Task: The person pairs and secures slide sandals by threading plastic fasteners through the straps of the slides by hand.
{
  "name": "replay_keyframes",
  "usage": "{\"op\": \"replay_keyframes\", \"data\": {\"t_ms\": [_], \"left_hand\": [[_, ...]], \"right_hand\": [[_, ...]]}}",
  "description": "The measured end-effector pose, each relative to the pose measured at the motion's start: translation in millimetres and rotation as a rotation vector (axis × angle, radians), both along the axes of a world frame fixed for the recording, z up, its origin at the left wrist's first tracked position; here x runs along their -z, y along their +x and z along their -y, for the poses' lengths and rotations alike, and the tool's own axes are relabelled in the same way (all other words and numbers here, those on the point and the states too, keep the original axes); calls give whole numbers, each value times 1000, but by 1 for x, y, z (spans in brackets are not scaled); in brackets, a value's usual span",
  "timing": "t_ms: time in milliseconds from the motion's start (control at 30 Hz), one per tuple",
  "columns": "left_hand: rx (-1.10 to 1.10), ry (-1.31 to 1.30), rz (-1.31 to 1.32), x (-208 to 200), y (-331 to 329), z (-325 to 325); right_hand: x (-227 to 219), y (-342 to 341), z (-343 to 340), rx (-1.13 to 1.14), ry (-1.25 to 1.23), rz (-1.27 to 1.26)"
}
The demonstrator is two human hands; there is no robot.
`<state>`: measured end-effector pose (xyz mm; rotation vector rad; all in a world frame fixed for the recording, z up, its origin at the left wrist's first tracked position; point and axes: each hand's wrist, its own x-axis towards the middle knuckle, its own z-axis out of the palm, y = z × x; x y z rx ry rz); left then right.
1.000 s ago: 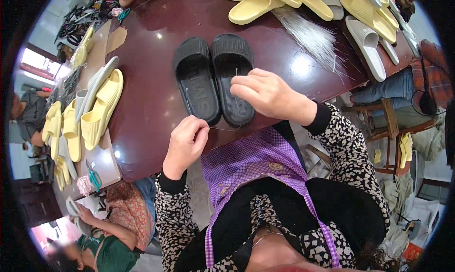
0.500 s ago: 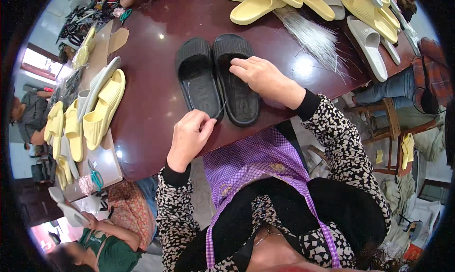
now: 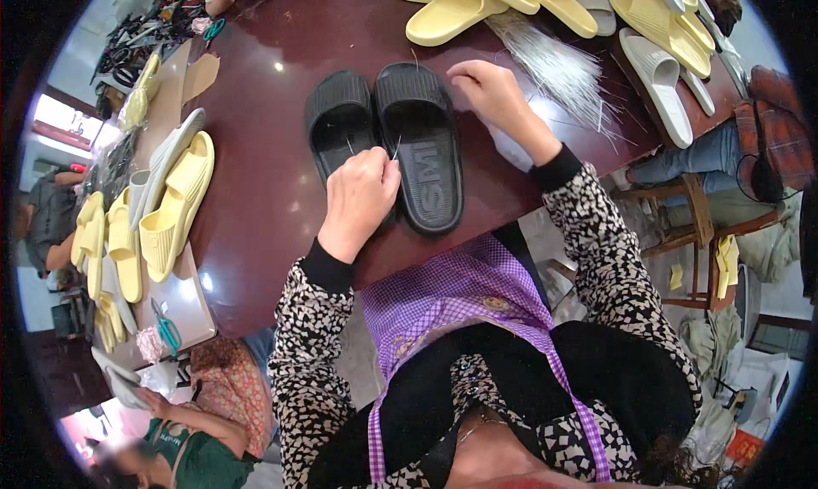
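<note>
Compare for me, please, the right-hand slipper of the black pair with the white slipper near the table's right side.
Colour: the black slipper is dark all over, while the white slipper is pale.
Footbed: raised lettering shows in the black slipper; none can be made out in the white slipper.
Pose: the black slipper points almost straight away from the person; the white slipper slants, heel to the right.
Both have an open toe and one broad strap.

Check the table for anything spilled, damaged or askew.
The thin clear strands fan out untidily beside the yellow slippers, their loose ends crossing at uneven angles. Otherwise nothing stands out; the black slippers sit upright, side by side.
</note>
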<state>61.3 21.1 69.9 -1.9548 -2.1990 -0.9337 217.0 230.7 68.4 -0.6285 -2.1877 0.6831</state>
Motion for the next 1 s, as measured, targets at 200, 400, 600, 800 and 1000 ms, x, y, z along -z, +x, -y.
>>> {"op": "replay_keyframes", "data": {"t_ms": [200, 400, 600, 800, 1000], "left_hand": [[138, 57, 23, 1, -20, -18], [126, 144, 69, 2, -31, -16], [127, 205, 19, 7, -42, -13], [101, 192, 45, 8, -50, -16], [62, 224, -5, 13, -47, -18]], "right_hand": [[13, -53, -37, 158, -84, 327], [15, -72, -53, 138, -85, 342], [3, -84, -47, -11, -4, 140], [-24, -130, -38, -225, -87, 187], [-32, -162, -22, -340, -411, 388]]}}
